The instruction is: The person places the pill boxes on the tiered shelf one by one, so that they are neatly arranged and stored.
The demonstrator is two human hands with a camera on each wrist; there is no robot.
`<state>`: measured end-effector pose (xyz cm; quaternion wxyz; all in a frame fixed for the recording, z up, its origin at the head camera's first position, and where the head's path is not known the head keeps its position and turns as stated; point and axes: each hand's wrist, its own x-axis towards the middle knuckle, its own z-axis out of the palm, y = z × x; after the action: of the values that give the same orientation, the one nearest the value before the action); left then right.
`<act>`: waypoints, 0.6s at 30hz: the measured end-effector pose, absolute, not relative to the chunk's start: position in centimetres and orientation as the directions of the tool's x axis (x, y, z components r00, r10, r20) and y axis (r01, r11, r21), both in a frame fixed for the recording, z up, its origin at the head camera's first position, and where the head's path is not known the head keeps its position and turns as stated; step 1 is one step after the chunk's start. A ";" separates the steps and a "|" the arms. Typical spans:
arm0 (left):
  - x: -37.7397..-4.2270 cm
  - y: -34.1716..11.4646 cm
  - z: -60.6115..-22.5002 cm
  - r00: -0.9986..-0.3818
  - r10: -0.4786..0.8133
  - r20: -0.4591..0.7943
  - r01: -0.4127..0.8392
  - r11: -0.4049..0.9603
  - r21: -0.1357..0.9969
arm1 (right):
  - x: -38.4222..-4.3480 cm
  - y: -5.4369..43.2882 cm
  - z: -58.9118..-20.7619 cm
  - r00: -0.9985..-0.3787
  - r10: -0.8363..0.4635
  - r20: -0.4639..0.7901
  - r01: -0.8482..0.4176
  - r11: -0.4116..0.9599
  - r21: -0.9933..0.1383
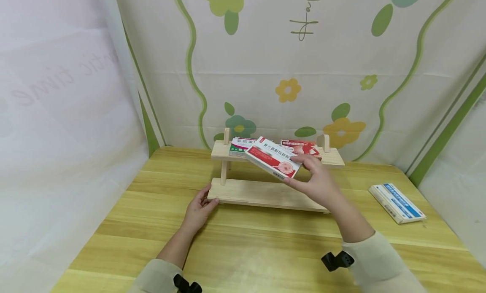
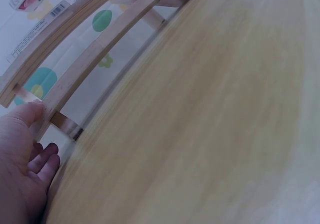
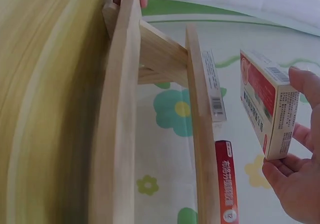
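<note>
My right hand (image 1: 319,183) grips a white and red medicine box (image 1: 274,158) by its right end, thumb on one edge and fingers on the other. The box is tilted and held in front of the upper tier of a two-tier wooden shelf (image 1: 265,194). In the right wrist view the medicine box (image 3: 270,104) is apart from the shelf. My left hand (image 1: 199,208) holds the left end of the lower board, thumb on top. On the upper tier lie a green and white medicine box (image 1: 237,146) and a red medicine box (image 1: 301,146), both partly hidden.
A blue and white medicine box (image 1: 398,203) lies on the wooden table (image 1: 258,251) to the right of the shelf. Behind the table hangs a white flowered cloth (image 1: 250,57), with more cloth at the left and right sides.
</note>
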<state>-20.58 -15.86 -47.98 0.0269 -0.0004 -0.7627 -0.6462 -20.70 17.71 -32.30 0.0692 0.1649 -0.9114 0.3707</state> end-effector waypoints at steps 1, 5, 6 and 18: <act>-20.6 -15.9 -48.0 -0.999 -0.034 0.042 0.036 0.167 0.985 | -20.6 17.5 -32.5 -0.935 -0.256 0.243 -0.354 0.669 -0.654; -20.6 -15.9 -48.0 -0.999 -0.031 0.040 0.034 0.165 0.986 | -20.5 16.7 -33.4 -0.939 -0.272 0.210 -0.341 0.658 -0.672; -20.6 -15.9 -48.1 -0.999 -0.032 0.038 0.032 0.164 0.986 | -20.4 16.5 -33.7 -0.940 -0.276 0.202 -0.337 0.652 -0.679; -20.7 -15.8 -48.0 -0.998 -0.048 0.043 0.035 0.157 0.987 | -20.4 14.7 -36.8 -0.915 -0.353 0.195 -0.383 0.607 -0.697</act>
<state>-20.71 -15.75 -48.04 0.0319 0.0044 -0.7599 -0.6492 -20.39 14.67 -36.80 0.0190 0.2051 -0.8961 0.3931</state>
